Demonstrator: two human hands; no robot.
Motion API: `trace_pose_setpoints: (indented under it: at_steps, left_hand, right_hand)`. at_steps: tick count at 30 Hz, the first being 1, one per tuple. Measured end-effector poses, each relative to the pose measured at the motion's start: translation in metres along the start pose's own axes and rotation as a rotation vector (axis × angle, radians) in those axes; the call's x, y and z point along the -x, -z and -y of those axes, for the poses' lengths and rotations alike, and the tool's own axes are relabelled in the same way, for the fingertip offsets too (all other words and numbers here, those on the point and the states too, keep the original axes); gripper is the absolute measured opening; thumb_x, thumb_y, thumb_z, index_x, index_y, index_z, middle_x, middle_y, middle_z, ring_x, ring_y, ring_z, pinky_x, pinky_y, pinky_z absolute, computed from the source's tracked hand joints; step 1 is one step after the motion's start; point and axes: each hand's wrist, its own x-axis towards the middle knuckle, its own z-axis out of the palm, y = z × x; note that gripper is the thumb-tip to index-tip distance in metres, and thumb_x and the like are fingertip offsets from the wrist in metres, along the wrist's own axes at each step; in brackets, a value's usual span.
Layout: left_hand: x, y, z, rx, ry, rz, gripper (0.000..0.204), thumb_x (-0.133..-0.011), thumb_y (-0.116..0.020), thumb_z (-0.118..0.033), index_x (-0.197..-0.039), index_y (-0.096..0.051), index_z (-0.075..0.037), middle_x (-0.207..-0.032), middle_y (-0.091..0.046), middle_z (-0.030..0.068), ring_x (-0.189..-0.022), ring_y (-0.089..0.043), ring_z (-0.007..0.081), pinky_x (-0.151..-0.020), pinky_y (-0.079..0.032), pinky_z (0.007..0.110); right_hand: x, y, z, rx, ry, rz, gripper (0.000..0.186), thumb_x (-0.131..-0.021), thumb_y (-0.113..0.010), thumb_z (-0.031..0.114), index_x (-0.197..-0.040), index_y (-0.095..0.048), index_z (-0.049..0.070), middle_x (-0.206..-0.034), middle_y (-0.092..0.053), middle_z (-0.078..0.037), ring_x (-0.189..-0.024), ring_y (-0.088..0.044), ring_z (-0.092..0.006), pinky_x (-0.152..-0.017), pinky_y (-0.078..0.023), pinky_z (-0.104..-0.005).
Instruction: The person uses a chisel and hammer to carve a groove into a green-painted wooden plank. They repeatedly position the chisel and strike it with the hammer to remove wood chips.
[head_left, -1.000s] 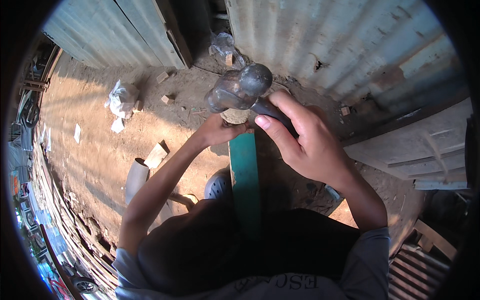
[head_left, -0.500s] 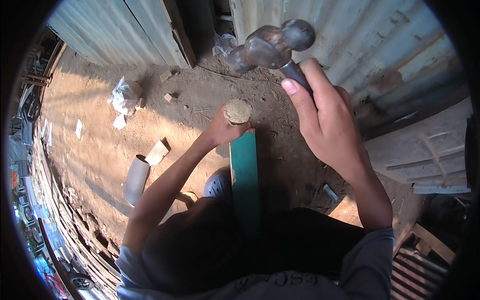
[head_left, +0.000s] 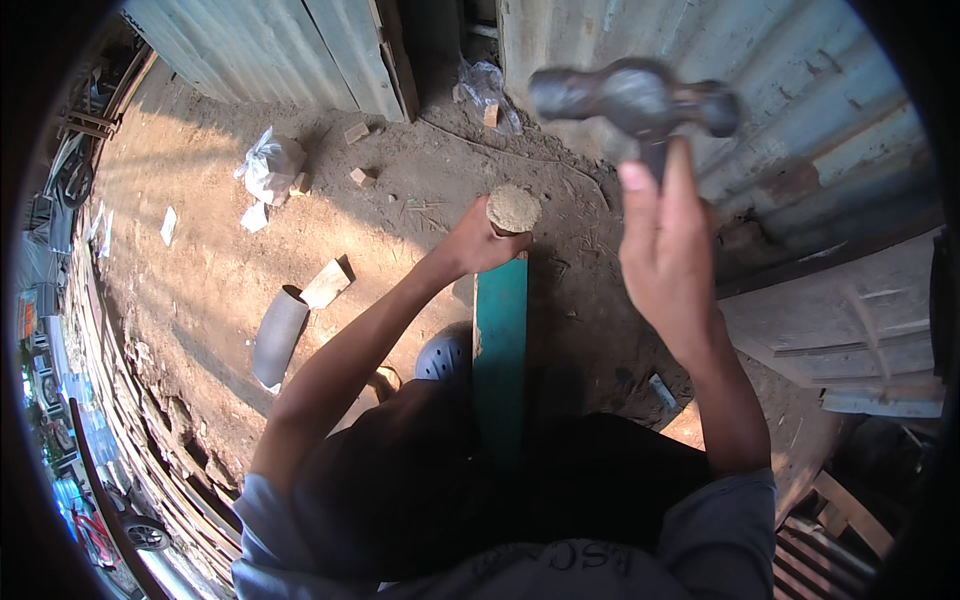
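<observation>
A dark steel ball-peen hammer (head_left: 635,97) is raised at the upper right, smeared a little by motion. My right hand (head_left: 668,260) is closed round its handle, thumb along the shaft. Lower and to the left, my left hand (head_left: 472,240) grips an upright piece with a round, rough tan top (head_left: 514,208); its lower part is hidden, so I cannot tell its kind. That hand is at the far end of a green-painted board (head_left: 500,325), which runs back between my legs. The hammer head is well apart from the round top.
On the dirt ground to the left lie a grey curved tube-like piece (head_left: 280,335), a pale wood offcut (head_left: 325,284) and a white plastic bag (head_left: 270,168). Small wood blocks (head_left: 362,177) are scattered beyond. Corrugated metal sheets (head_left: 790,110) stand ahead and right. My blue clog (head_left: 443,357) is beside the board.
My right hand has swung the hammer to the right, and its head has turned more level. My left hand keeps its grip on the round-topped piece. The whole view has shifted slightly.
</observation>
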Motion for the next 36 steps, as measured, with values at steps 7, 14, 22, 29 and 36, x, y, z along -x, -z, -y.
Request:
trace_pose_setpoints:
  at_steps: [7,14,22,29,36]
  left_hand:
    - [0.009,0.011,0.007,-0.191,-0.066,0.013,0.019,-0.077,-0.062,-0.010,-0.093,-0.060,-0.002,-0.077,-0.065,0.0147,-0.074,-0.065,0.0294,-0.069,-0.052,0.037]
    - [0.013,0.008,-0.019,-0.173,0.005,0.106,0.014,-0.078,-0.060,-0.008,-0.090,-0.060,0.000,-0.085,-0.064,0.0170,-0.080,-0.063,0.0319,-0.073,-0.051,0.038]
    - [0.014,0.012,-0.012,-0.047,0.029,0.193,0.023,-0.079,-0.066,-0.008,-0.099,-0.058,-0.003,-0.089,-0.062,0.0113,-0.083,-0.061,0.0219,-0.075,-0.050,0.034]
    - [-0.009,0.011,-0.028,-0.025,0.169,0.300,0.024,-0.081,-0.067,-0.005,-0.103,-0.060,-0.004,-0.090,-0.067,0.0081,-0.087,-0.063,0.0170,-0.080,-0.051,0.033]
    - [-0.005,0.002,-0.016,-0.018,0.196,0.182,0.021,-0.080,-0.064,-0.005,-0.100,-0.058,-0.004,-0.081,-0.063,0.0034,-0.078,-0.057,0.0118,-0.073,-0.048,0.030]
  right_hand:
    - [-0.005,0.045,0.041,-0.215,0.017,-0.301,0.021,-0.098,-0.052,0.021,-0.095,-0.045,0.002,-0.058,-0.052,-0.016,-0.052,-0.053,-0.0374,-0.051,-0.041,-0.0394]
    - [-0.026,0.068,0.040,-0.420,0.160,-0.432,0.030,-0.103,-0.041,0.031,-0.089,-0.048,0.006,-0.058,-0.036,0.004,-0.046,-0.031,-0.0023,-0.041,-0.025,-0.0190]
    - [-0.012,0.058,-0.002,-0.150,0.036,0.017,0.023,-0.100,-0.050,0.023,-0.092,-0.048,0.002,-0.059,-0.039,-0.004,-0.054,-0.036,-0.0124,-0.051,-0.033,-0.0295]
    - [-0.014,0.022,-0.018,-0.287,0.034,0.036,0.027,-0.098,-0.052,0.024,-0.089,-0.046,-0.001,-0.055,-0.047,-0.015,-0.046,-0.044,-0.0235,-0.048,-0.034,-0.0380]
    - [0.009,0.035,-0.006,-0.188,0.084,0.072,0.028,-0.098,-0.053,0.025,-0.089,-0.048,-0.001,-0.054,-0.050,-0.016,-0.045,-0.048,-0.0244,-0.048,-0.035,-0.0394]
